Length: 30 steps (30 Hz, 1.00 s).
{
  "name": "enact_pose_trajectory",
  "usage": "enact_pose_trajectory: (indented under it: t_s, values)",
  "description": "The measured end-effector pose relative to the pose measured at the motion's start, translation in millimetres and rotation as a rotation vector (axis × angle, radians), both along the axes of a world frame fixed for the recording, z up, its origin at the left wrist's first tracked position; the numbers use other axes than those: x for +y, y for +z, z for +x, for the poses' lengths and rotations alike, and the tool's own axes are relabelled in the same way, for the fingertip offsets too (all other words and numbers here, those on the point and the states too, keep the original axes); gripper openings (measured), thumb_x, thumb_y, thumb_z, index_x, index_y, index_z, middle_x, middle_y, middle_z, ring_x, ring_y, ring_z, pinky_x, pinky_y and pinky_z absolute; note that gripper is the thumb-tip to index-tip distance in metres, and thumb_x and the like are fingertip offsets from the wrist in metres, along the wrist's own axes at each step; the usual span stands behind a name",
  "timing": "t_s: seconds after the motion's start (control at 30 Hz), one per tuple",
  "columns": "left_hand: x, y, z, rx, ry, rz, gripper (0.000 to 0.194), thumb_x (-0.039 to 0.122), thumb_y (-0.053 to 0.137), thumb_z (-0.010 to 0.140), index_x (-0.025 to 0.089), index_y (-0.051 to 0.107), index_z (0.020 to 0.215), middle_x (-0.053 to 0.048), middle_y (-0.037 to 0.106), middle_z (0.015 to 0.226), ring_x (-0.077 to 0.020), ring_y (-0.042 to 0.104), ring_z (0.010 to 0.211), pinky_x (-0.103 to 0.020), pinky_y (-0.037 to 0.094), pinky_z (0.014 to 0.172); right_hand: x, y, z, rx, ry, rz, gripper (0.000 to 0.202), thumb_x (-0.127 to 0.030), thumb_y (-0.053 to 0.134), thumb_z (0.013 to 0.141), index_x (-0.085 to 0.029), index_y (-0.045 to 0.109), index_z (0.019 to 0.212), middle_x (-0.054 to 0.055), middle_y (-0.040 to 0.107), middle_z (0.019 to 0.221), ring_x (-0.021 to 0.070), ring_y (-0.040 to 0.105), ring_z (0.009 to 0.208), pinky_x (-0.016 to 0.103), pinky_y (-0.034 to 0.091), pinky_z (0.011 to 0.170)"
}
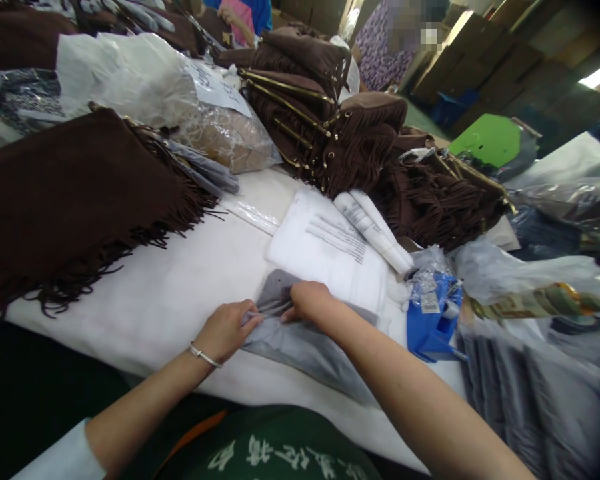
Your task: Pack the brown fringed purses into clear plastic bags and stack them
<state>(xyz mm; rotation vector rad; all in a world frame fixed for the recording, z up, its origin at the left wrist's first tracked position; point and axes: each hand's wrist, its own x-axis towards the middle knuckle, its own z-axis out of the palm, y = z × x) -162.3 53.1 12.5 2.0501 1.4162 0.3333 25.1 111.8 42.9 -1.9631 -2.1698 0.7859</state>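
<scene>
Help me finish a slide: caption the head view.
Both hands on grey plastic packaging at a white-topped table, fringed brown bags piled beyond.

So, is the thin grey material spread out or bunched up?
Mostly spread out: the thin grey material lies low along the white tabletop, creased where the left hand and right hand touch it. Folded layers: cannot tell.

One left hand (227, 330) and one right hand (310, 303) are making it two, and they're touching one grey plastic bag (305, 343)! One bracelet (205, 357) is showing, one blue tape dispenser (433, 323) is sitting right, one green panel (487, 140) is standing far right, one brown fringed piece (80, 180) is lying left, and the far brown bags (365, 133) are overlapping too much for counting.
</scene>
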Motion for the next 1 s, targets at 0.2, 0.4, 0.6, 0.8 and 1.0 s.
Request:
enact_pose_trajectory:
  t_s: [0.2, 0.4, 0.6, 0.8, 1.0]
  values:
    - [-8.7, 3.6, -13.8, -0.019, 0.101, 0.047, 0.021, 0.037, 0.050, 0.086, 0.018, 0.059, 0.088, -0.005, 0.062, 0.079, -0.0216, 0.057, 0.078, -0.032, 0.041, 0.072, -59.6, 29.9, 26.6, -0.123, 0.227, 0.060, 0.028, -0.033, 0.060, 0.084, -0.019, 0.063, 0.109, 0.012, 0.064, 0.110, 0.0258, 0.056, 0.106, 0.040, 0.041, 0.093]
    - [-18.2, 3.5, -10.4, -0.480, 0.360, -0.473, 0.026, 0.044, 0.061, 0.074, 0.019, 0.059, 0.080, 0.002, 0.058, 0.065, -0.0156, 0.053, 0.061, -0.027, 0.041, 0.059, -151.3, -12.3, 54.4, -0.111, 0.421, 0.206, 0.073, -0.025, 0.061, 0.081, -0.020, 0.025, 0.144, 0.007, 0.032, 0.147, 0.0262, 0.028, 0.134, 0.046, 0.028, 0.110]
    - [15.0, 47.7, 22.7, -0.781, 0.307, -0.716, 0.037, 0.050, 0.064, 0.071, 0.014, 0.057, 0.077, 0.000, 0.059, 0.060, -0.0114, 0.054, 0.052, -0.024, 0.045, 0.052, -133.3, 9.0, 79.3, 0.141, 0.183, 0.233, 0.078, 0.004, 0.043, 0.066, -0.021, 0.034, 0.140, 0.008, 0.049, 0.135, 0.0228, 0.046, 0.122, 0.040, 0.039, 0.102]
    - [53.3, 95.3, 33.1, -1.206, 0.375, -0.447, 0.033, 0.037, 0.071, 0.072, 0.016, 0.061, 0.095, -0.004, 0.067, 0.090, -0.0161, 0.063, 0.085, -0.030, 0.050, 0.083, -87.8, 116.5, 119.6, 0.592, -0.164, -0.015, 0.023, -0.031, 0.062, 0.080, -0.017, 0.062, 0.099, 0.000, 0.064, 0.082, 0.0166, 0.059, 0.073, 0.027, 0.047, 0.067]
    - [41.3, 68.1, 50.1, -1.175, 0.185, -0.482, 0.047, 0.049, 0.060, 0.081, 0.022, 0.057, 0.120, -0.007, 0.058, 0.126, -0.0224, 0.049, 0.119, -0.034, 0.035, 0.104, -89.4, 116.2, 138.7, 1.207, -0.413, -0.281, 0.036, -0.039, 0.075, 0.070, -0.015, 0.059, 0.092, -0.002, 0.059, 0.068, 0.0087, 0.053, 0.051, 0.021, 0.043, 0.052]
